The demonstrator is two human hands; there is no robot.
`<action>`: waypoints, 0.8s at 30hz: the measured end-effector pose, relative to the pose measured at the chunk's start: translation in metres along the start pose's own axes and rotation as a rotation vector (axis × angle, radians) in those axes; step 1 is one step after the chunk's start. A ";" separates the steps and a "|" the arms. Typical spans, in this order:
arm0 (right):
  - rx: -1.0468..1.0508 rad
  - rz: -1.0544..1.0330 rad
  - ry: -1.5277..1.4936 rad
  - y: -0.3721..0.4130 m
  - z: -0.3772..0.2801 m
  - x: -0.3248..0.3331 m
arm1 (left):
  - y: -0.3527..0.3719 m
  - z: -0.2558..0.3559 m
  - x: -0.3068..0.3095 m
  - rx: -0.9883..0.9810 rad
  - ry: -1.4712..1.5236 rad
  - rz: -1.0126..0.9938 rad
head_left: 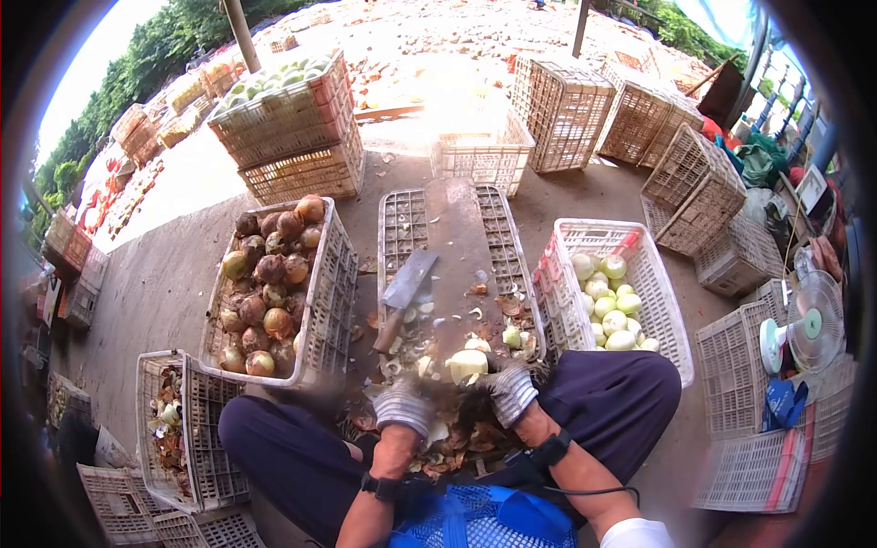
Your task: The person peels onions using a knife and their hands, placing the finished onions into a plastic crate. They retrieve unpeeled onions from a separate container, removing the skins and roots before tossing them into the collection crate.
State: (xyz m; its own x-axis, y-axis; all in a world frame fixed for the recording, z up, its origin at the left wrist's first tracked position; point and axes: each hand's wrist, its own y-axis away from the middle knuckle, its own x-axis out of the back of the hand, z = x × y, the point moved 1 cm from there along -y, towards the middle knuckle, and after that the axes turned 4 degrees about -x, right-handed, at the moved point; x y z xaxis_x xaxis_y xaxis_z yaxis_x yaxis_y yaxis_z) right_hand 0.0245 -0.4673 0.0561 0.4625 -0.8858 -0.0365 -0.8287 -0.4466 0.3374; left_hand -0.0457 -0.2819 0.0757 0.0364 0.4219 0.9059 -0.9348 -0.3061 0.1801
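Smooth pale onion (466, 366) between knit-gloved left hand (402, 407) and right hand (512, 395); can't tell either grip. Flat-bladed knife (410, 279), eleven o'clock.

Gloves (510, 393): grey-and-white striped
Wristbands (552, 449): black, one per wrist
Cable (589, 493): thin, black
Trousers (612, 393): dark navy
Right sleeve (637, 533): white
Front mesh (480, 519): blue

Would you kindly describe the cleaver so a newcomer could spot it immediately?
Start at the central crate, with a brown board down its middle. At the board's left edge lies the cleaver, its broad grey blade and brown handle unlike the onion scraps nearby.
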 end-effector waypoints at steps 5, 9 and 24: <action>0.040 -0.035 0.178 0.017 -0.032 -0.012 | 0.022 0.026 0.002 -0.290 0.010 0.136; -0.026 -0.030 0.253 0.020 -0.043 -0.013 | 0.025 0.025 -0.006 -0.356 -0.032 0.227; -0.171 -0.023 -0.040 0.015 -0.039 -0.007 | 0.007 -0.004 -0.009 -0.029 -0.083 0.066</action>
State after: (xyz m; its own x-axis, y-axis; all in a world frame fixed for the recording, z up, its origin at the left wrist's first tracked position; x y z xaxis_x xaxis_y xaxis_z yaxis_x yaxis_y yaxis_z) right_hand 0.0210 -0.4630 0.0977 0.4647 -0.8816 -0.0827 -0.7507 -0.4418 0.4912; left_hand -0.0543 -0.2848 0.0671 0.0020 0.3289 0.9444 -0.9459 -0.3058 0.1085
